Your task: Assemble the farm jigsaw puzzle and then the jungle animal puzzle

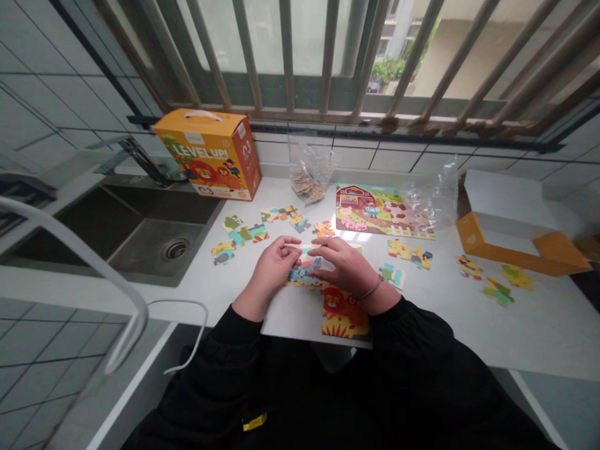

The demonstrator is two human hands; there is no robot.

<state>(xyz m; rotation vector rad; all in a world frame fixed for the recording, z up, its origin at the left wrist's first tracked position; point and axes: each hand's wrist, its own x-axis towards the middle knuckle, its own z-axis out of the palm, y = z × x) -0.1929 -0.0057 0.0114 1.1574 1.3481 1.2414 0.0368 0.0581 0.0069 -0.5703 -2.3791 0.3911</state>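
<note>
My left hand (pixel 276 265) has its fingers curled, thumb close to the index finger, at the left edge of a partly joined jigsaw puzzle (pixel 304 275). Between the hands shows a pale puzzle piece (pixel 307 248); whether my left fingers grip it is hard to make out. Over the puzzle's right side, my right hand (pixel 342 265) reaches with bent fingers spread and thumb apart, fingertips by the same piece. Below that hand lies a joined red and yellow lion section (pixel 344 311), partly covered by the wrist.
Loose puzzle pieces (pixel 244 234) lie left, with more pieces (pixel 410 253) at right. Behind are an orange box (pixel 210 156), a bag of pieces (pixel 309 178), a farm picture (pixel 370 209) and a clear bag (pixel 434 200). An open box (pixel 510 234) stands right; a sink (pixel 154 237) is left.
</note>
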